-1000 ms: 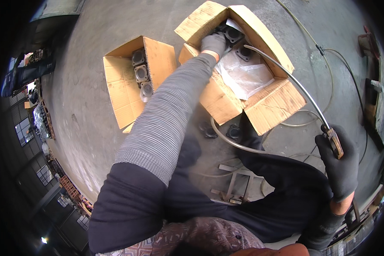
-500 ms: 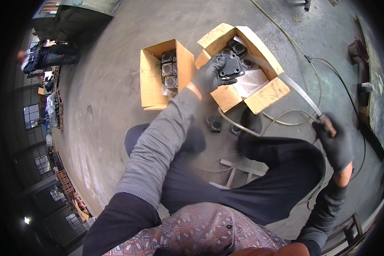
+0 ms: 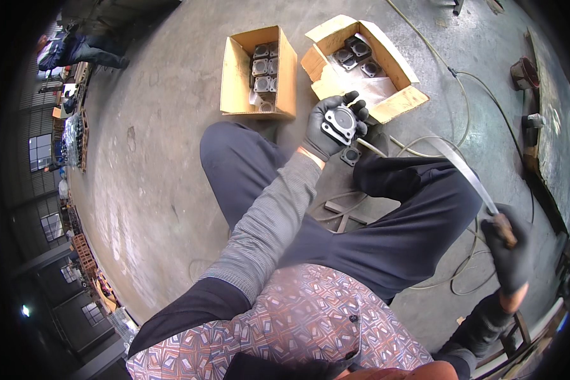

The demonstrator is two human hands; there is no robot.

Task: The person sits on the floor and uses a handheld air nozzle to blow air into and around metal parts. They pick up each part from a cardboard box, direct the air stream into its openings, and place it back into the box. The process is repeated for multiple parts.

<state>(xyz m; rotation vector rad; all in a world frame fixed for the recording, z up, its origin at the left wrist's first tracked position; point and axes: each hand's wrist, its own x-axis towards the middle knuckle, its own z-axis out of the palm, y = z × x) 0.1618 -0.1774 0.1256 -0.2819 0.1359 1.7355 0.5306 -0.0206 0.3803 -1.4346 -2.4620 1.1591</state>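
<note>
My left hand (image 3: 320, 137) cradles a flanged part (image 3: 341, 121) and my right hand (image 3: 510, 252) grips a long blade (image 3: 467, 172), apparently readying, which next calls for steadiness.

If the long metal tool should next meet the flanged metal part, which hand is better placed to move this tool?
Probably the right hand: it grips the long metal tool by its brown handle. The left hand is occupied, holding the flanged metal part.
</note>
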